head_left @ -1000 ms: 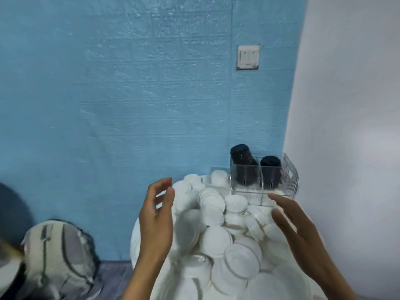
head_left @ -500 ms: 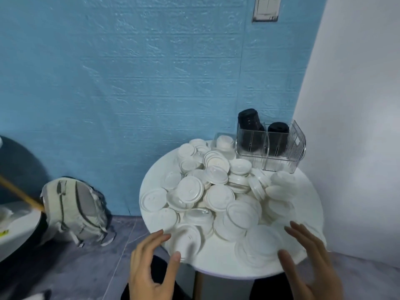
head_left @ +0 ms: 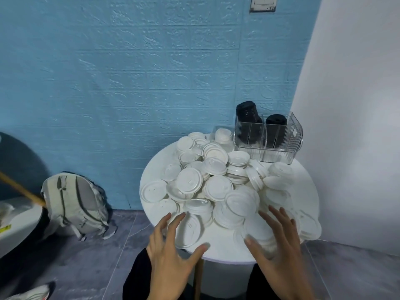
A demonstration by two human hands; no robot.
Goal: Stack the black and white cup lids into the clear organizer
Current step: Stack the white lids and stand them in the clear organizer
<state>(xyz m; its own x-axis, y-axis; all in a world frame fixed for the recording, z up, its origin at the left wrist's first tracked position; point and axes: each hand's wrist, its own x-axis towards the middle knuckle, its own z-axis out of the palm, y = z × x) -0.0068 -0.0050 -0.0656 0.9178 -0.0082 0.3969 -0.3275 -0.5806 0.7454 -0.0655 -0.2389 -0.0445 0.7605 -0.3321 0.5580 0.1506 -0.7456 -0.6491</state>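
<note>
Right now both my hands hover spread over the near edge of a round white table.

Ahead of my fingers a heap of white lids covers the table; beyond it, far from my right hand, stands the clear organizer holding 2 stacks of black lids. My left hand hangs splayed above 1 near lid, gripping nothing; my right likewise.

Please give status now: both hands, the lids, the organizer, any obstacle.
Left hand and right hand open, holding nothing. Loose white plastic cup lids piled on round white table. Clear plastic organizer holds two black lid stacks. No obstacle seen.
</note>
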